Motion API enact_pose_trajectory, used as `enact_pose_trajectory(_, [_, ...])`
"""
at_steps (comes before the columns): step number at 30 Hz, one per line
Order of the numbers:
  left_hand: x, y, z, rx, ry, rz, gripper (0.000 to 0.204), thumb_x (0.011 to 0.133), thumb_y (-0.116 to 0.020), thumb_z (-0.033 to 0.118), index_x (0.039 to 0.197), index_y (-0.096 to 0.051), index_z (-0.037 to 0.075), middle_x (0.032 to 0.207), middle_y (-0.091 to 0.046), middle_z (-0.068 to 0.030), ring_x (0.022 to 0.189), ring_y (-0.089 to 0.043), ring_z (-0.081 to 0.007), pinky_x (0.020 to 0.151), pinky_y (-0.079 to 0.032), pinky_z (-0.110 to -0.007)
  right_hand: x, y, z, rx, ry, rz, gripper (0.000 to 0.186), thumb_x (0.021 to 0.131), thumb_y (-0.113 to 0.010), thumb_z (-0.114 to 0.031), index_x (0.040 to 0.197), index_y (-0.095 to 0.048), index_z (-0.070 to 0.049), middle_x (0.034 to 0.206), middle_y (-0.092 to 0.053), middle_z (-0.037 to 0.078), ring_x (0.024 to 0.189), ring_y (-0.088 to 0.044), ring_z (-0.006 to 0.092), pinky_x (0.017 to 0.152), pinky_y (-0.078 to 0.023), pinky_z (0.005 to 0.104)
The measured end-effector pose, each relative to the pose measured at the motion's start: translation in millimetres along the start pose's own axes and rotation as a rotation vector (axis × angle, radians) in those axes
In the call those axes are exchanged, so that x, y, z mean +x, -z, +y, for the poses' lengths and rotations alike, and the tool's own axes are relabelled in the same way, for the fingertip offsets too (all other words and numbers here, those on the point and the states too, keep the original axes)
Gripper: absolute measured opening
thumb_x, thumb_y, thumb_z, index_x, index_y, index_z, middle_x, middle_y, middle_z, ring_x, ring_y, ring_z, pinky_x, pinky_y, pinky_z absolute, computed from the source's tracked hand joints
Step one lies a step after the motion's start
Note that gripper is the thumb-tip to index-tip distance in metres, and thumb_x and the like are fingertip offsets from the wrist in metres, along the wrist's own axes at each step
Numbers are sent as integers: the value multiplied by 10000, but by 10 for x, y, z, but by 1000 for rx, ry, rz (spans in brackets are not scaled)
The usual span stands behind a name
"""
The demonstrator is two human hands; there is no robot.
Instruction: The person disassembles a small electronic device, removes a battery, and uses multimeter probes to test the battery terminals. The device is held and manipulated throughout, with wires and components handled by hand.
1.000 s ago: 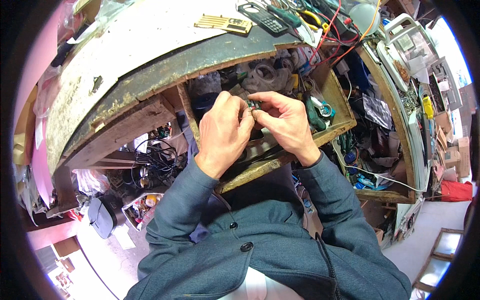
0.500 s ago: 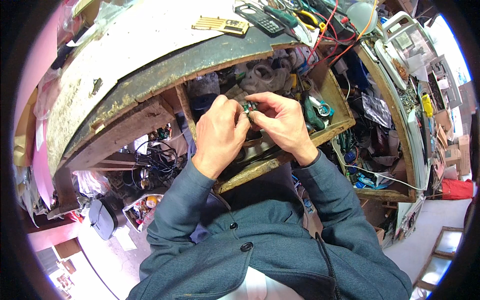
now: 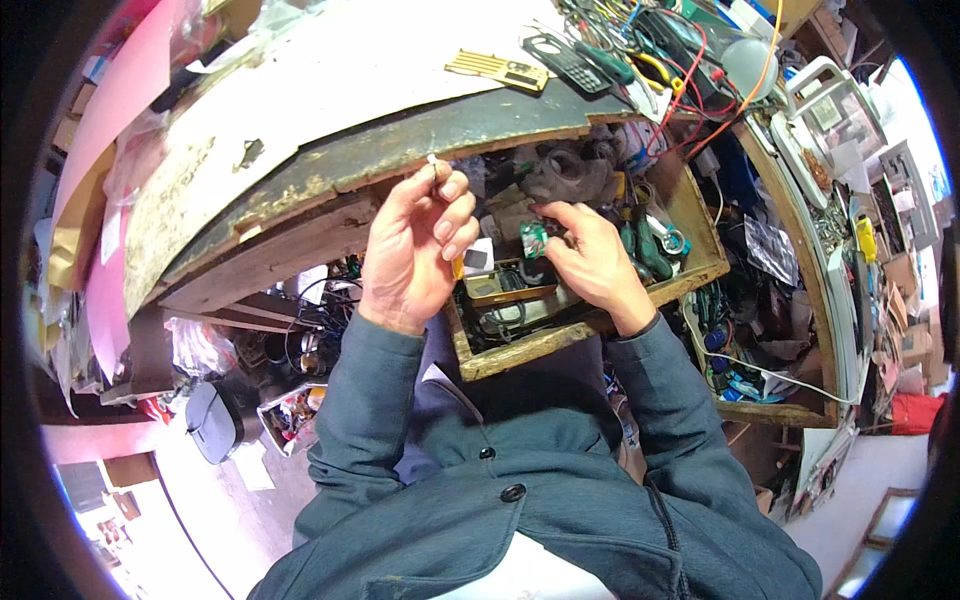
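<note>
Dark, worn wood makes the near edge of the long worktop point(image 3: 370, 150), and in this view the left hand point(image 3: 412, 235) overlaps it, thumb and forefinger pinched on a tiny whitish piece point(image 3: 433, 159) too small to identify, the other fingers curled in; a light pinch and a steady wrist would suit something so small. To its right, near the left front corner of the open, rough wooden drawer point(image 3: 540, 345), sits a shallow brass-coloured tray point(image 3: 510, 296), probably a good spot to work over in case of a slip. The small green circuit board point(image 3: 532, 240) is over the drawer's middle, gripped at its right edge by the right hand point(image 3: 592, 258); holding it by the edges should spare its parts. Dark-green rounded tool handles point(image 3: 655, 262) lie toward the drawer's right wall, best kept clear of the knuckles
</note>
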State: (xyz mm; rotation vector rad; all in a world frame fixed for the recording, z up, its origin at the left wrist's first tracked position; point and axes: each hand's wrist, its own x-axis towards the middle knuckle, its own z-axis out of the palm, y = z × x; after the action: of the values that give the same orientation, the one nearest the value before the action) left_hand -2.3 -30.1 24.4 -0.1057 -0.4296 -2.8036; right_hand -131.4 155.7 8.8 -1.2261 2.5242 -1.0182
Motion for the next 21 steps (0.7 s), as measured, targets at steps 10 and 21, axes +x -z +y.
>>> enact_pose_trajectory(10, [3,-37,-9,-194,35,-95,163,1023,-551,194,986,-534,36,851,-450,-31,637,-407,-114,523,-378,-258,-143,-1,-343,240,209,313,154,912,-650,-62,1025,-713,21,962,-714,178,898,-690,304,827,-532,350])
enact_pose_trajectory(21, [-41,-309,-192,207,-180,34,326,1023,-579,276,1194,-592,-1,1108,-647,-108,1048,-628,-242,976,-485,-369,-171,-5,-506,1212,-17,-100,145,975,-687,-105,1078,-665,-6,883,-692,42,735,-622,88,664,-508,233])
